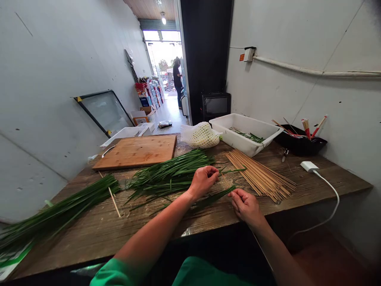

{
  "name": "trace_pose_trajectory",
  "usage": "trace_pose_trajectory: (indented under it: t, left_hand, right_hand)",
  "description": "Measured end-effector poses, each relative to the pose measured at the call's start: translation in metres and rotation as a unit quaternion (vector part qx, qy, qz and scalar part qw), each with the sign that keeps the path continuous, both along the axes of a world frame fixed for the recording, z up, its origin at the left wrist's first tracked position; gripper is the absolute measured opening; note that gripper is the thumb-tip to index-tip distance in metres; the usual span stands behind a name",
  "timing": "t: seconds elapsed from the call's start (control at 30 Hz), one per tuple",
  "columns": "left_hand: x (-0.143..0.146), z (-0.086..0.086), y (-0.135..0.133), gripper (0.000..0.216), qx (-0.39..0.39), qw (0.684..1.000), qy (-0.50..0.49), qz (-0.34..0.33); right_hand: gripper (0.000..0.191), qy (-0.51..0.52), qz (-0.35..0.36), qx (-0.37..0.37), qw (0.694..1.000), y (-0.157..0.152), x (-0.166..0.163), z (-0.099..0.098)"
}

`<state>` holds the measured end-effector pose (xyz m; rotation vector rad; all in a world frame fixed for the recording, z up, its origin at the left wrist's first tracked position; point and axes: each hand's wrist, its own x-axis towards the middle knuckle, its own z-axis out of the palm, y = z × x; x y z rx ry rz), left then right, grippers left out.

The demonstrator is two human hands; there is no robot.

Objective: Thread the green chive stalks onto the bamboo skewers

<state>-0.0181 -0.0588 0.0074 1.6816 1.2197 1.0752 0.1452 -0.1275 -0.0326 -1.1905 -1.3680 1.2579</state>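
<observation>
My right hand (pixel 245 205) is closed in a pinch on the end of a small bunch of garlic chives (pixel 212 198), whose leaves trail left behind my left forearm. A thin bamboo skewer (pixel 225 179) slants up from my right fingertips toward the left hand. My left hand (pixel 204 180) is curled with its fingertips together; what they hold, if anything, is hidden. Beside them a single green strand (pixel 233 171) stretches right to the loose bamboo skewers (pixel 262 174). Just beyond my left hand lies a large pile of chives (pixel 169 171).
Another chive bundle (pixel 65 202) and a stick (pixel 114 201) lie left. Behind are a wooden cutting board (pixel 139 151), a foam-netted bundle (pixel 201 136) and a white tub (pixel 253 149) with greens. A black tray (pixel 297 145) and white charger (pixel 309 167) sit right. A person (pixel 177 81) stands by the doorway.
</observation>
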Motion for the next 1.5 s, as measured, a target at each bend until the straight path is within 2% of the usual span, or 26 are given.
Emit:
trace_pose_trajectory:
  t: [0.13, 0.6, 0.7, 0.83, 0.87, 0.9, 0.97, 1.03, 1.17, 1.27, 1.33, 1.5]
  left_hand:
    - [-0.001, -0.001, 0.000, 0.011, 0.057, 0.998, 0.040, 0.002]
    - [-0.004, -0.006, -0.004, 0.014, 0.169, 0.976, 0.140, -0.011]
    - [-0.001, -0.009, -0.010, 0.017, 0.184, 0.972, 0.134, -0.059]
    - [0.000, -0.006, -0.013, 0.019, 0.177, 0.956, 0.137, -0.191]
    - [-0.002, -0.003, -0.012, 0.020, 0.176, 0.953, 0.143, -0.200]
    - [-0.005, 0.000, -0.009, 0.020, 0.181, 0.953, 0.154, -0.190]
    - [-0.013, 0.006, -0.003, 0.023, 0.202, 0.959, 0.182, -0.084]
    - [-0.022, 0.009, 0.003, 0.021, 0.210, 0.944, 0.256, -0.008]
    - [-0.033, 0.007, 0.007, 0.011, 0.191, 0.889, 0.414, -0.039]
    - [-0.035, 0.002, 0.006, 0.009, 0.174, 0.866, 0.467, -0.036]
    - [-0.035, 0.000, 0.006, 0.008, 0.161, 0.867, 0.471, -0.033]
    - [-0.032, 0.000, 0.006, 0.003, 0.135, 0.893, 0.427, -0.035]
  right_hand:
    - [0.037, 0.004, -0.001, 0.006, 1.000, 0.001, 0.000, -0.004]
    - [0.038, 0.024, -0.007, -0.003, 1.000, 0.003, 0.001, -0.010]
    - [0.037, 0.036, -0.012, -0.009, 0.999, 0.002, 0.001, -0.008]
    - [0.036, 0.038, -0.032, -0.006, 0.999, -0.001, 0.000, -0.003]
    - [0.036, 0.036, -0.035, -0.002, 0.999, -0.001, 0.000, -0.002]
    - [0.036, 0.035, -0.036, 0.002, 0.999, -0.001, 0.000, -0.002]
    - [0.036, 0.034, -0.036, 0.005, 0.999, -0.001, 0.000, -0.003]
    - [0.036, 0.031, -0.038, 0.006, 0.999, -0.001, 0.000, -0.005]
    - [0.036, 0.021, -0.040, 0.014, 0.999, -0.001, 0.000, -0.005]
    - [0.036, 0.024, -0.037, 0.013, 0.999, -0.001, 0.000, -0.003]
    - [0.036, 0.031, -0.031, 0.007, 0.999, -0.002, 0.000, -0.003]
    - [0.035, 0.027, -0.028, 0.006, 0.999, -0.002, 0.000, -0.004]
